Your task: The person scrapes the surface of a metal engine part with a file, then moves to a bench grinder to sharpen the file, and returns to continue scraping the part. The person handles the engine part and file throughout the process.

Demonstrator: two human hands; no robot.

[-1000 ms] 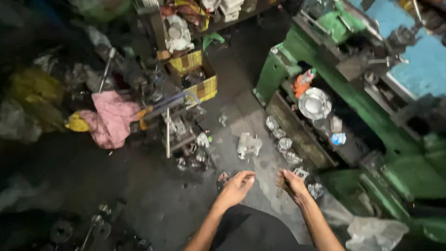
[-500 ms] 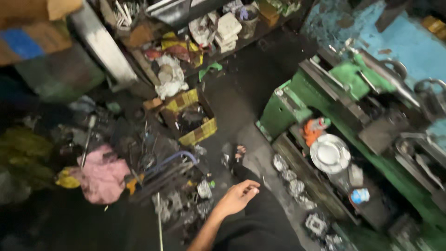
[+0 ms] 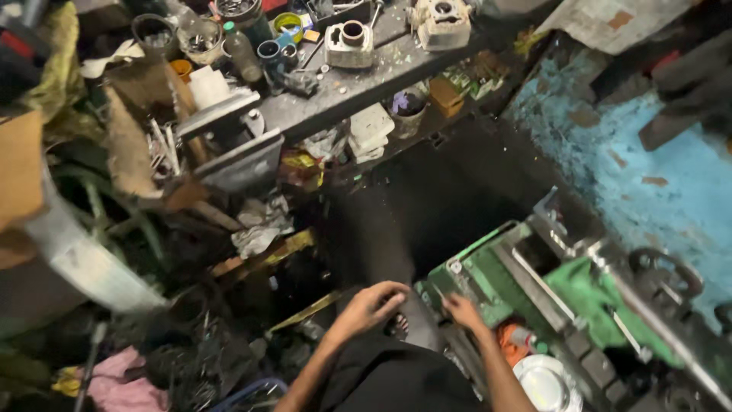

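Our left hand (image 3: 375, 304) hangs with fingers loosely curled and apart, pinching nothing, just above our dark-clothed knee. Our right hand (image 3: 462, 310) is spread flat, fingers together, resting on the near corner of the green machine (image 3: 488, 282), gripping nothing.

Just beyond that hand, on the machine's lower ledge, lies an orange rag (image 3: 509, 337) and beside it a white round dish (image 3: 543, 384); what it holds we cannot tell. A green cloth (image 3: 591, 294) drapes over the machine's top.

Across the dark floor stands a cluttered workbench (image 3: 358, 80). On its top edge sit two grey engine cylinders (image 3: 348, 44), open bores upward, and near the far left corner a green-capped bottle (image 3: 241, 52), a small yellow-green tin (image 3: 287, 21) and dark cups. Under the bench a round pot (image 3: 408, 113) holds something purplish, next to stacked white blocks (image 3: 369, 131).

To our left, between us and the bench, tangled scrap, a pale plank (image 3: 84, 263) and a pink cloth (image 3: 114, 385) crowd the floor.
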